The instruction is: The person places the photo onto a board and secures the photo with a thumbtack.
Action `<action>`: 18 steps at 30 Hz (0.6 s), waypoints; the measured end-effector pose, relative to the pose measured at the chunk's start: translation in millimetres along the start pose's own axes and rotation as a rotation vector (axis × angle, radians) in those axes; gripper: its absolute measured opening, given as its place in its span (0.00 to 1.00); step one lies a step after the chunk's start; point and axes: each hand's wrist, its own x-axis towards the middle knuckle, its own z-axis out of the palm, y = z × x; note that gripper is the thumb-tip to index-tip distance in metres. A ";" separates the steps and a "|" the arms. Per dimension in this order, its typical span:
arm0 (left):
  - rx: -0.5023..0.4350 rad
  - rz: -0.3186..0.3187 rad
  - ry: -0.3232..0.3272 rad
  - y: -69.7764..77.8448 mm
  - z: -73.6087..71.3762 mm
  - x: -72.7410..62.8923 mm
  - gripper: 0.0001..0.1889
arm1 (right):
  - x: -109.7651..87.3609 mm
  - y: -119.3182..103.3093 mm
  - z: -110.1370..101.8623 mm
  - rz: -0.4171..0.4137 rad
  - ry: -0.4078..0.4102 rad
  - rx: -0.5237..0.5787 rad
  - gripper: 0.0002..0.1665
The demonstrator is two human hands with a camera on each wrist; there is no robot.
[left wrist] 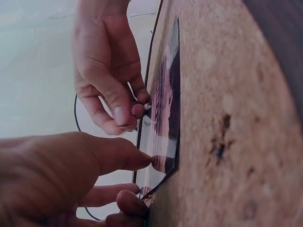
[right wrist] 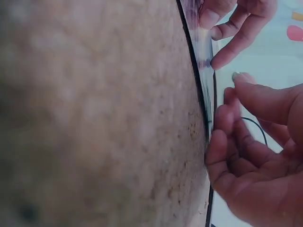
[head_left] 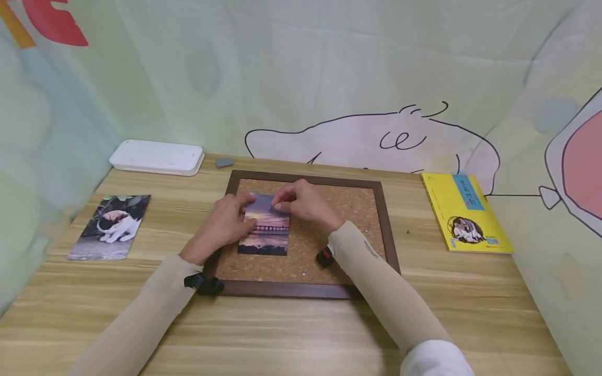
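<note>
A sunset photo (head_left: pixel 265 235) lies upright on the left half of a framed corkboard (head_left: pixel 329 245). My left hand (head_left: pixel 227 219) presses the photo's left side, with the thumb on its face and the fingertips around its upper left corner. Over the photo's upper right part, my right hand (head_left: pixel 305 204) pinches a small pin, mostly covered by the fingertips. In the left wrist view the pinching right hand (left wrist: pixel 111 80) is close over the photo (left wrist: pixel 168 99), whose near corner stands slightly off the cork. The right wrist view shows the right hand's curled fingers (right wrist: pixel 251 161) by the photo's edge.
A cat photo (head_left: pixel 110 230) lies left of the board. Behind it are a white case (head_left: pixel 157 157) and a grey eraser-like block (head_left: pixel 224 163). At the right, a yellow book (head_left: pixel 465 214) lies near the printed cloth wall (head_left: pixel 352 78). A tiny shiny spot (head_left: pixel 304 273) shows on the lower cork.
</note>
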 end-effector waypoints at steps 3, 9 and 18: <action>0.008 -0.015 -0.019 1.0 -0.2 -0.3 0.29 | 5.0 -2.5 -0.3 0.036 -0.034 -0.040 0.05; 0.013 -0.030 -0.037 1.1 -0.9 -1.1 0.29 | 17.1 -8.4 2.3 0.099 -0.050 -0.080 0.03; 0.032 -0.030 -0.039 -0.3 -1.0 0.3 0.29 | 24.3 -11.0 3.9 0.175 -0.037 -0.115 0.02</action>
